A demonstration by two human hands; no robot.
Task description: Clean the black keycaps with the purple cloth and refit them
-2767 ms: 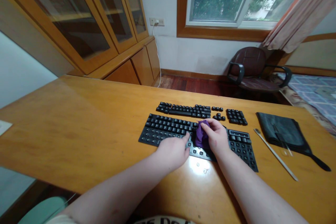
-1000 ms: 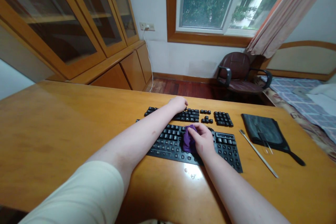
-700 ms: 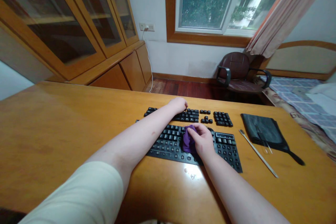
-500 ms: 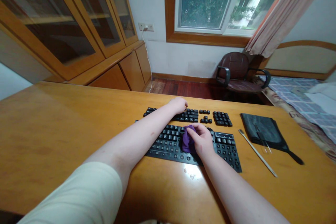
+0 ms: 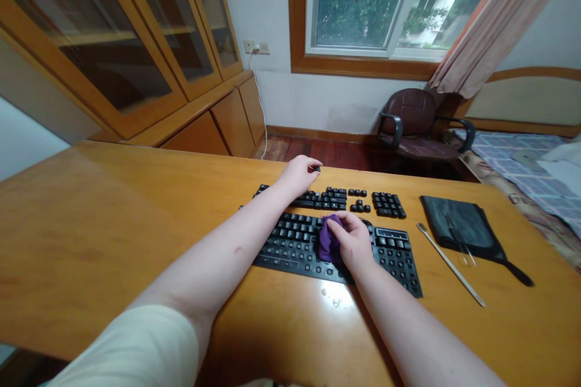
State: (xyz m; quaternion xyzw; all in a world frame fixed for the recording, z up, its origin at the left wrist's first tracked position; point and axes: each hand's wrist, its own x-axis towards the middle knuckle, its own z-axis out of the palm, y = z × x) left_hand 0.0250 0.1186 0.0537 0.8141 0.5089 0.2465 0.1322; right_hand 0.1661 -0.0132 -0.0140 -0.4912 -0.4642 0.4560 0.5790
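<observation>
A black keyboard base (image 5: 290, 248) lies on the wooden desk (image 5: 113, 217), many of its keys removed. Behind it, loose black keycaps (image 5: 333, 198) are laid out in keyboard rows. My left hand (image 5: 299, 174) is lifted just above those rows, fingers pinched on a small black keycap (image 5: 317, 169). My right hand (image 5: 351, 240) rests on the middle of the keyboard base, closed around a bunched purple cloth (image 5: 327, 240).
A black pouch (image 5: 460, 227) with a dark tool handle and a thin pale stick (image 5: 449, 263) lie to the right on the desk. A brown office chair (image 5: 420, 127) stands beyond the desk under the window. Wooden glass-door cabinets line the left wall.
My left hand moved from the keyboard base out to the loose keycap rows, pinched a keycap and raised it slightly. My right hand stayed on the keyboard with the cloth.
</observation>
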